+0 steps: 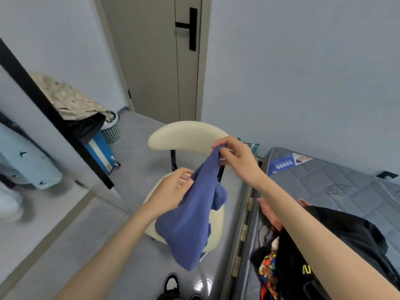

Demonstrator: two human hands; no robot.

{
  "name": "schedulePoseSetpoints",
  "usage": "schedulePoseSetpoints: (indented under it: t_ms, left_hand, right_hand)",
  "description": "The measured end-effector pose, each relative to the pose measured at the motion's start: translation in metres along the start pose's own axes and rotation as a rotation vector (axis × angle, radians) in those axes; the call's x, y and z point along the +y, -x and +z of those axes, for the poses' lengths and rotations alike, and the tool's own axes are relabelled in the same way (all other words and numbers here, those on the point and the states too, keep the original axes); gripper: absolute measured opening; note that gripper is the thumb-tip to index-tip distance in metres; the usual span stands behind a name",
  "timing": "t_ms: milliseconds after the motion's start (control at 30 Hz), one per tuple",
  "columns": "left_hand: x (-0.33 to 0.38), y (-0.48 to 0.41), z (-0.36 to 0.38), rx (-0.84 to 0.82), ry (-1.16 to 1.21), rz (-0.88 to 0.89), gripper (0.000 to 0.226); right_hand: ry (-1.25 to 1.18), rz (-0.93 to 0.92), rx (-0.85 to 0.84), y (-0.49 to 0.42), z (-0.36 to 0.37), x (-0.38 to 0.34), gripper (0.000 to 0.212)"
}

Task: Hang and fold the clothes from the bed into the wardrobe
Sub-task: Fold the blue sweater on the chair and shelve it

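We've got the blue shirt (pixel 190 217) dangling over the chair (pixel 186 135): right hand (pixel 236 156) pinches its far top, left hand (pixel 173 189) grips the near left edge.

Left arm: bare forearm enters at 7 o'clock and runs up toward frame centre.
Left hand (pixel 171 191): back of hand toward camera; thumb and fingers pinch a fold of the blue garment (pixel 188 221) at its left edge.
Right arm: bare forearm enters at 4 o'clock and runs toward 11 o'clock.
Right hand (pixel 236 158): at 1 o'clock from left hand; fingers curled, gripping garment's top end.
Spacing: hands near each other, not touching.
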State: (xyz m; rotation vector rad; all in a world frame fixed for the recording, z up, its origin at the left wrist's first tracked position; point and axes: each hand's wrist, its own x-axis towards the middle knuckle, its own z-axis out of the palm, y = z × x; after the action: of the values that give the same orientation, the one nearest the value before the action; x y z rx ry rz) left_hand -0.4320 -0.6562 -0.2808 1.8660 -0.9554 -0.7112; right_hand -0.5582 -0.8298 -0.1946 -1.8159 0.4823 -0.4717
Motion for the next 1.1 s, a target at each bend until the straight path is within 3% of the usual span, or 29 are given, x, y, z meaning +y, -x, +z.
schedulePoseSetpoints:
  t_ms: [67, 133, 233, 333, 367, 467, 600, 667, 800, 900, 1000, 1100]
  left_hand:
    - [-0.007, 0.011, -0.015, 0.127, -0.079, -0.006, 0.050]
    - [-0.011, 0.024, -0.030, 0.132, -0.200, 0.030, 0.066]
    - [-0.014, 0.041, -0.050, 0.066, -0.349, 0.086, 0.039]
    - [-0.011, 0.067, -0.066, 0.046, -0.178, 0.063, 0.008]
    - [-0.011, 0.077, -0.072, 0.061, -0.131, 0.057, 0.003]
    - [-0.014, 0.104, -0.093, 0.135, -0.034, 0.016, 0.017]
    - [-0.017, 0.133, -0.122, 0.252, -0.059, 0.032, 0.025]
    - [-0.014, 0.146, -0.135, 0.295, -0.073, 0.072, 0.026]
    - [-0.011, 0.165, -0.155, 0.181, -0.120, 0.033, 0.014]
    - [-0.014, 0.179, -0.167, 0.046, -0.167, -0.052, 0.034]
    - [-0.017, 0.191, -0.176, -0.088, -0.337, -0.151, 0.014]
    - [-0.020, 0.201, -0.189, -0.072, -0.414, -0.225, 0.016]
  right_hand:
    - [-0.011, -0.026, -0.127, 0.002, 0.020, -0.014, 0.028]
    - [-0.024, -0.049, -0.227, 0.006, 0.039, -0.030, 0.028]
    - [-0.051, -0.104, -0.314, 0.014, 0.065, -0.053, 0.027]
    - [-0.062, -0.130, -0.344, 0.021, 0.087, -0.071, 0.024]
    - [-0.050, -0.147, -0.331, 0.024, 0.093, -0.075, 0.024]
    - [0.073, -0.209, -0.241, 0.031, 0.104, -0.082, 0.026]
    - [0.296, -0.186, -0.077, 0.042, 0.112, -0.075, 0.024]
    - [0.326, -0.139, -0.078, 0.051, 0.118, -0.074, 0.021]
    - [0.252, -0.075, -0.070, 0.069, 0.133, -0.083, 0.020]
    - [0.175, -0.095, -0.004, 0.077, 0.142, -0.096, 0.019]
    - [0.241, -0.169, 0.019, 0.082, 0.152, -0.106, 0.019]
    - [0.279, -0.194, 0.016, 0.086, 0.158, -0.110, 0.020]
